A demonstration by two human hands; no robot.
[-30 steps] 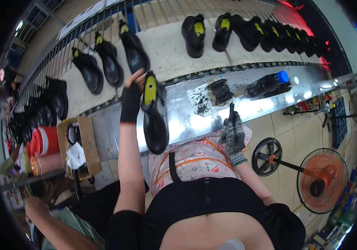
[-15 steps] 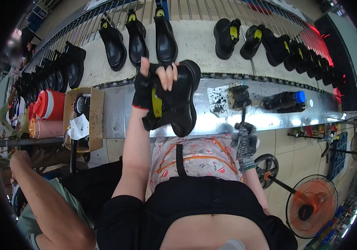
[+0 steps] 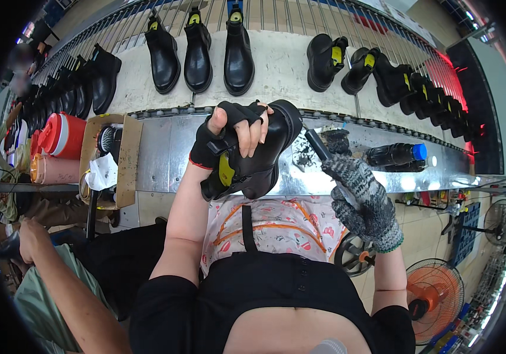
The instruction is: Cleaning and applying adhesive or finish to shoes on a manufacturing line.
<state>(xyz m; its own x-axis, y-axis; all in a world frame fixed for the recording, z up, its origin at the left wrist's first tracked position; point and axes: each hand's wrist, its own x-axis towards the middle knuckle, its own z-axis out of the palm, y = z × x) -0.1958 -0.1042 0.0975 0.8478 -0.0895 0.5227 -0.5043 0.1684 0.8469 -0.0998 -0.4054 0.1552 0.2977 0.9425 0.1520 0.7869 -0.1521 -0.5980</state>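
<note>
Left hand, in a fingerless black glove, is wrapped around a black boot with a yellow tag, holding it up over the metal table. Right hand, in a grey knit glove, grips a black-handled brush just beside the boot's toe. More boots sit on the conveyor behind.

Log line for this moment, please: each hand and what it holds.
left hand: grips black boot, lifted over metal bench | right hand: gloved, holds brush near boot | conveyor: more boots
</note>
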